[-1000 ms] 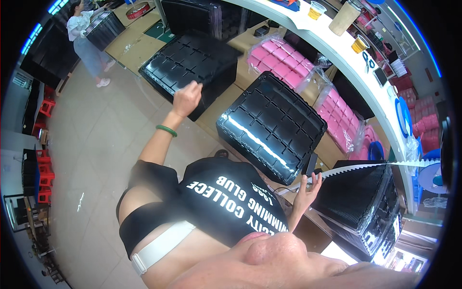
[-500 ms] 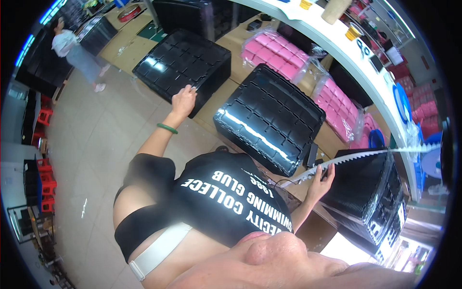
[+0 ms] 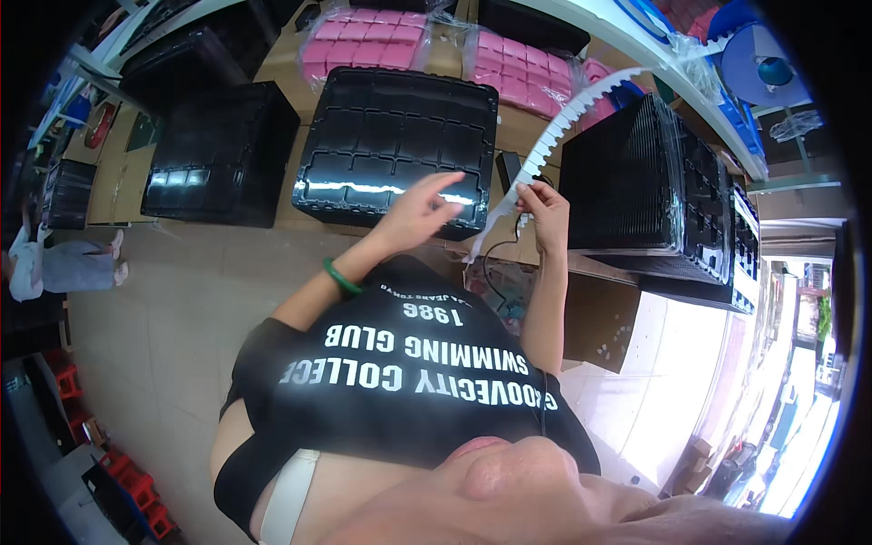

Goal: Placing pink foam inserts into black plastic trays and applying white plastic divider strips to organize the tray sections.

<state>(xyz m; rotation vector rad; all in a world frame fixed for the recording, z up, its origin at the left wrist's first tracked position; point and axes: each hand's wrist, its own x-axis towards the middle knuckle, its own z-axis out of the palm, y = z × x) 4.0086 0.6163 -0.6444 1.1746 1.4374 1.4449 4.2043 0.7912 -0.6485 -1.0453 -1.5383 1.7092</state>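
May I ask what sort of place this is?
It looks like a packing workshop, judging by the layered black stack, the pink pieces in clear wrap and the white strip.

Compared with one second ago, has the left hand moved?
Yes: the left hand moved rightward, from the left black stack to the near edge of the middle black stack.

Black tray stacks (image 3: 391, 132) and wrapped pink trays (image 3: 368, 44) show a workshop.
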